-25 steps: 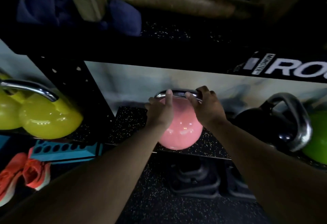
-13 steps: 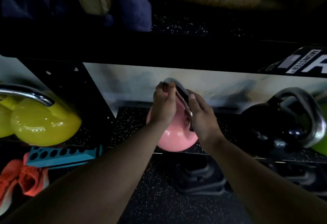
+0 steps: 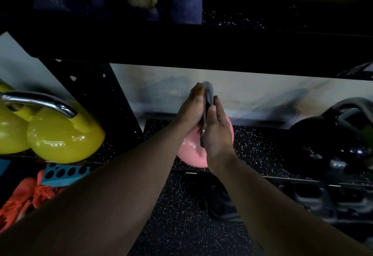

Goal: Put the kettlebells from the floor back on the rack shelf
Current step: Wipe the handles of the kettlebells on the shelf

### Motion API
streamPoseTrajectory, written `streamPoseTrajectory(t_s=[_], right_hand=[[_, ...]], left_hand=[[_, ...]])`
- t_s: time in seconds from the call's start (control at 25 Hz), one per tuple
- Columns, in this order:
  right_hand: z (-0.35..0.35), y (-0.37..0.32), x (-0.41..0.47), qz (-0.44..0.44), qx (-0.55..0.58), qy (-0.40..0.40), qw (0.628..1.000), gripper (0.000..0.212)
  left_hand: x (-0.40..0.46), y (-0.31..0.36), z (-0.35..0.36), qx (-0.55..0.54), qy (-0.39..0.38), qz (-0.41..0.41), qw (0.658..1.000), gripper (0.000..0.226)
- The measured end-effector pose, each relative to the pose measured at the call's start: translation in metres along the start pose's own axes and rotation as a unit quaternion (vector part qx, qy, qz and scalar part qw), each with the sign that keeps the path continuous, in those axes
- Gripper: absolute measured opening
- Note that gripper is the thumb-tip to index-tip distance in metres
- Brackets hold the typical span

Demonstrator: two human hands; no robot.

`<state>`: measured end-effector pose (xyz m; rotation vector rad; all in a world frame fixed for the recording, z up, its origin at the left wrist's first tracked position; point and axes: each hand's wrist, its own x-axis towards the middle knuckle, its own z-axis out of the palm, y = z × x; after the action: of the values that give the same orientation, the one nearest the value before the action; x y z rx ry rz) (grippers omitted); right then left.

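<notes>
A pink kettlebell [image 3: 189, 150] with a steel handle [image 3: 209, 96] sits on the speckled rack shelf [image 3: 260, 150], near its front edge. My left hand [image 3: 191, 108] presses against the handle's left side, my right hand [image 3: 216, 132] against its right side, both wrapped on it. The handle now points edge-on away from me. My hands hide most of the bell's top.
Two yellow kettlebells [image 3: 64, 134] stand on the shelf section to the left, a black kettlebell [image 3: 331, 140] to the right. A black beam [image 3: 181, 43] runs overhead. Below lie a teal block [image 3: 66, 172], orange shoes [image 3: 22, 203] and dark weights [image 3: 323, 201] on the floor.
Both hands have turned the pink kettlebell on the shelf, so its handle went from crosswise to edge-on. The view has shifted slightly right.
</notes>
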<state>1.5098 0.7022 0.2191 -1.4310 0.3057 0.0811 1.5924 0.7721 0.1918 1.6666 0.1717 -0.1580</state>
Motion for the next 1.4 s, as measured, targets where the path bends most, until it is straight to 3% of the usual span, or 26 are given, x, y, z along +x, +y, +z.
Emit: streamPoseTrajectory(t_s=[0.16,0.52,0.84,0.92,1.04,1.12,1.24,1.4], right_hand=[[0.002,0.001,-0.001,-0.002,-0.004,0.01,1.0,0.043],[-0.006,0.004,0.001,-0.02,0.005,-0.002,1.0,0.043],[-0.011,0.001,0.0,-0.017,-0.02,-0.025,0.999,0.045],[-0.018,-0.007,-0.001,-0.016,-0.092,-0.049,0.994,0.046],[-0.04,-0.023,-0.007,-0.051,-0.254,-0.051,0.964,0.052],[-0.055,-0.037,-0.017,-0.12,-0.376,-0.04,0.918,0.052],[-0.057,-0.055,-0.04,-0.202,-0.524,-0.011,0.828,0.047],[-0.023,-0.066,-0.059,-0.285,-0.573,-0.037,0.768,0.045]], left_hand=[[0.002,-0.003,-0.001,0.003,-0.014,-0.009,1.0,0.06],[0.002,-0.006,0.002,0.012,-0.015,-0.001,1.0,0.081],[-0.001,0.0,0.001,0.032,-0.012,-0.024,0.999,0.063],[-0.006,0.009,-0.003,0.114,0.004,-0.015,0.993,0.059],[-0.029,0.023,-0.021,0.336,0.057,0.056,0.938,0.052],[-0.059,0.029,-0.034,0.431,0.075,0.114,0.892,0.044],[-0.101,0.037,-0.057,0.514,0.048,0.167,0.84,0.041],[-0.125,0.039,-0.109,0.592,0.076,0.193,0.779,0.041]])
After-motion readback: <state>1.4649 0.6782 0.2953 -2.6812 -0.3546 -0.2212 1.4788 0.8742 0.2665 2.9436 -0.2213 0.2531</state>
